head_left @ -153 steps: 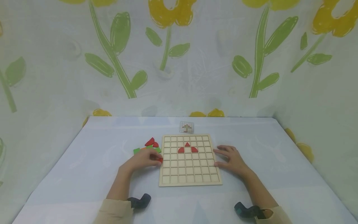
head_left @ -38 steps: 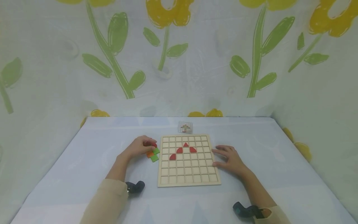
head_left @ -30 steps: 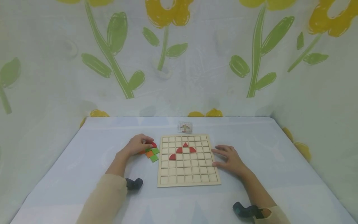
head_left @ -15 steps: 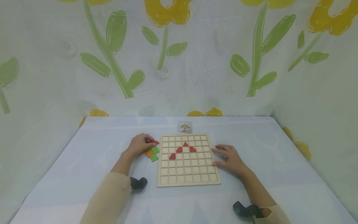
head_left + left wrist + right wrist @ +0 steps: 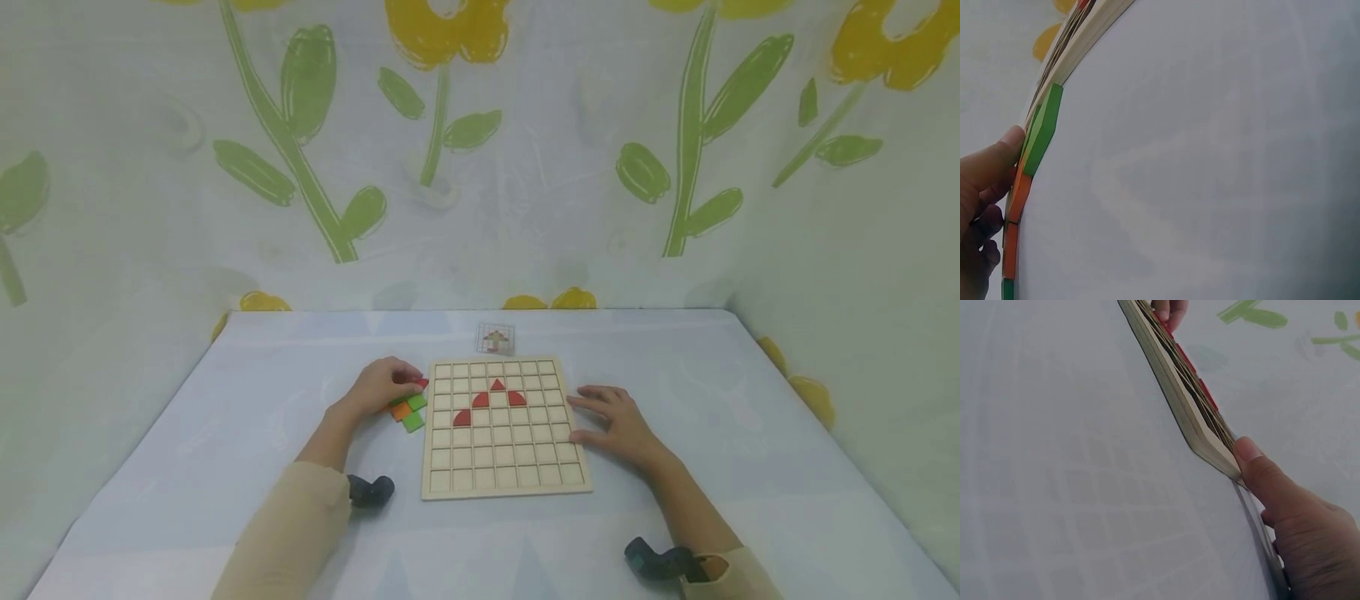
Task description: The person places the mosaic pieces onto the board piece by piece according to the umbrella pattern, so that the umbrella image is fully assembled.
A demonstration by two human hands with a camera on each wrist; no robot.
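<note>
My left hand [image 5: 382, 386] is at the board's upper left, thumb and fingertips pinching a red piece [image 5: 422, 382] whose shape is mostly hidden. Just below the hand lie green square tiles [image 5: 413, 421] and an orange tile [image 5: 401, 411]. The wooden grid board [image 5: 495, 457] bears a red triangle [image 5: 497, 385] and red quarter-circle pieces [image 5: 462, 418] stepping down from it, two on the left and one on the right. My right hand [image 5: 618, 425] touches the board's right edge, fingers spread; in the right wrist view the thumb [image 5: 1266, 475] lies against the rim.
A small pattern card [image 5: 495, 338] lies behind the board. Orange and green tiles [image 5: 1020, 194] stretch along the table by the left fingers in the left wrist view. A flower-printed curtain [image 5: 570, 167] stands at the table's back.
A red quarter circle, held at the board's left edge earlier, now lies on the grid. The left hand went back to the loose pieces and picked up another red one. The right hand stayed put.
</note>
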